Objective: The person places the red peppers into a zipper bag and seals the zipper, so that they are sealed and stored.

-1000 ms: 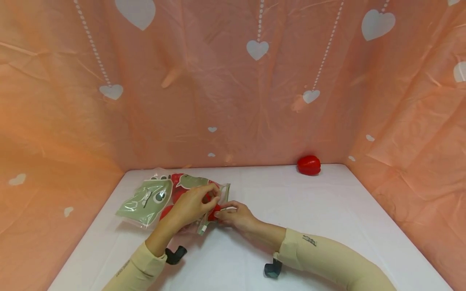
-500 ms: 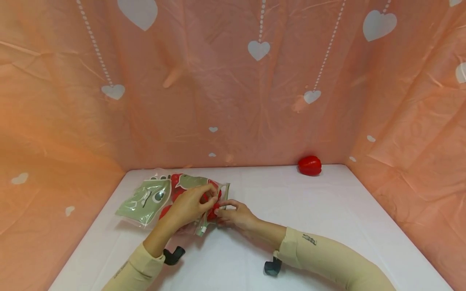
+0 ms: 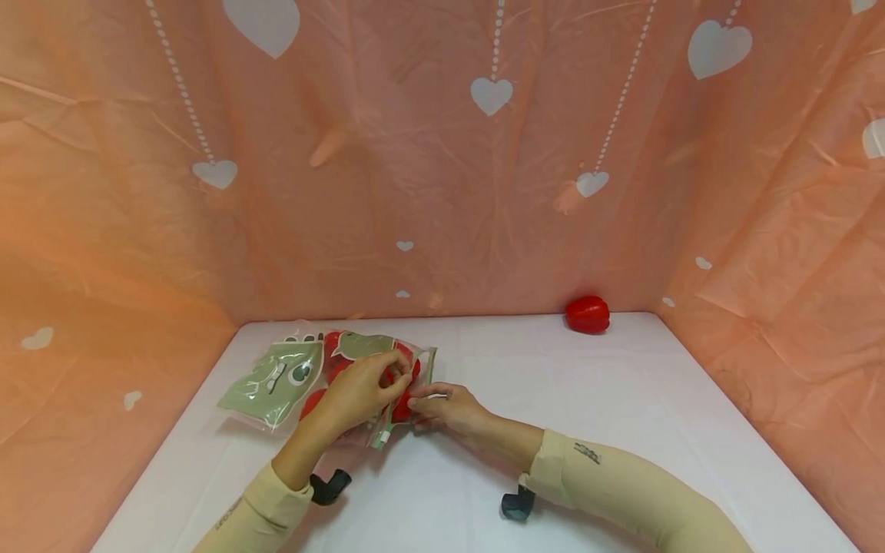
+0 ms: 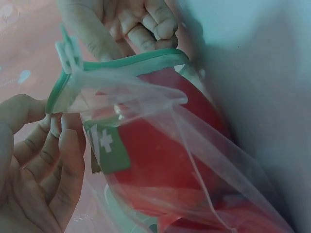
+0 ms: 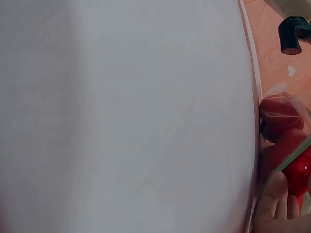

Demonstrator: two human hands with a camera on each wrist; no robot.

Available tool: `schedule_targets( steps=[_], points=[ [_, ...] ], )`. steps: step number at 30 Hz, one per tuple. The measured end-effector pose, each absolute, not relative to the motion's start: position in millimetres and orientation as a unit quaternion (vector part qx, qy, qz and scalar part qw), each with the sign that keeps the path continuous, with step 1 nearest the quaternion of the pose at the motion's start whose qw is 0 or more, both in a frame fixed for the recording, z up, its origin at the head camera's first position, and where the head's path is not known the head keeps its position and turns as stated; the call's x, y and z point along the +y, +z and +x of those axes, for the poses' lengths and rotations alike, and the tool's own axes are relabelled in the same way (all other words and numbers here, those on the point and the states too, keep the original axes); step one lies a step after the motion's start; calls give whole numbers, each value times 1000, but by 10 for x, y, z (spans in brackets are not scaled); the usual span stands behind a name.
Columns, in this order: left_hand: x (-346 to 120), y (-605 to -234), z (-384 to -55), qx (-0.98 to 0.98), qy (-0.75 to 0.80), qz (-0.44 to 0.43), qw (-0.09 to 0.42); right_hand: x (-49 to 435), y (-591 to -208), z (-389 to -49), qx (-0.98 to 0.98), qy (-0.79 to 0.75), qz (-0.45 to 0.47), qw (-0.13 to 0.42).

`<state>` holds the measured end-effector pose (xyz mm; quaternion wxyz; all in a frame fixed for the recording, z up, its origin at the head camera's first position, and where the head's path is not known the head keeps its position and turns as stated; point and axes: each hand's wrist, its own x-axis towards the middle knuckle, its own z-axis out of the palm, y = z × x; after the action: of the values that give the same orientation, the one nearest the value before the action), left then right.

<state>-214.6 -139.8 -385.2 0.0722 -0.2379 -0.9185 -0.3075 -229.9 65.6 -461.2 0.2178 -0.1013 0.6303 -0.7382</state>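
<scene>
A clear zip bag [image 3: 276, 388] with a green cartoon print lies on its side at the table's left. Red bell peppers [image 4: 160, 155] fill the part by its mouth; one bears a green label [image 4: 112, 149]. My left hand [image 3: 359, 392] reaches over the bag and pinches the green-trimmed zip edge [image 4: 56, 92] between thumb and forefinger. From the other side my right hand [image 3: 456, 411] holds the lower part of the mouth, thumb and fingertips at the trim beside a pepper. A white slider [image 3: 384, 437] sits at the near end of the zip.
Another red bell pepper [image 3: 588, 315] lies at the back right of the white table [image 3: 539, 369]. Orange cloth with white hearts [image 3: 456, 192] hangs behind and at both sides. A black wrist device [image 3: 330, 487] is below the left wrist, a similar one [image 3: 518, 505] below the right.
The bag's mouth and slider have shifted slightly left. My right fingers have moved a little along the edge, and more of the red pepper shows at the mouth. The loose pepper stays put.
</scene>
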Motion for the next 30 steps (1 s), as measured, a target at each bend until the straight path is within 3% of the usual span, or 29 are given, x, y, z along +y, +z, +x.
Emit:
schedule_targets(
  steps=[13, 30],
  points=[
    [-1389, -3874, -2137, -923, -303, -230, 61, 580, -4614, -2357, 673, -700, -103, 214],
    [-1389, -3913, -2130, -932, -294, -209, 37, 824, -4606, -2375, 679, -693, -96, 221]
  ],
)
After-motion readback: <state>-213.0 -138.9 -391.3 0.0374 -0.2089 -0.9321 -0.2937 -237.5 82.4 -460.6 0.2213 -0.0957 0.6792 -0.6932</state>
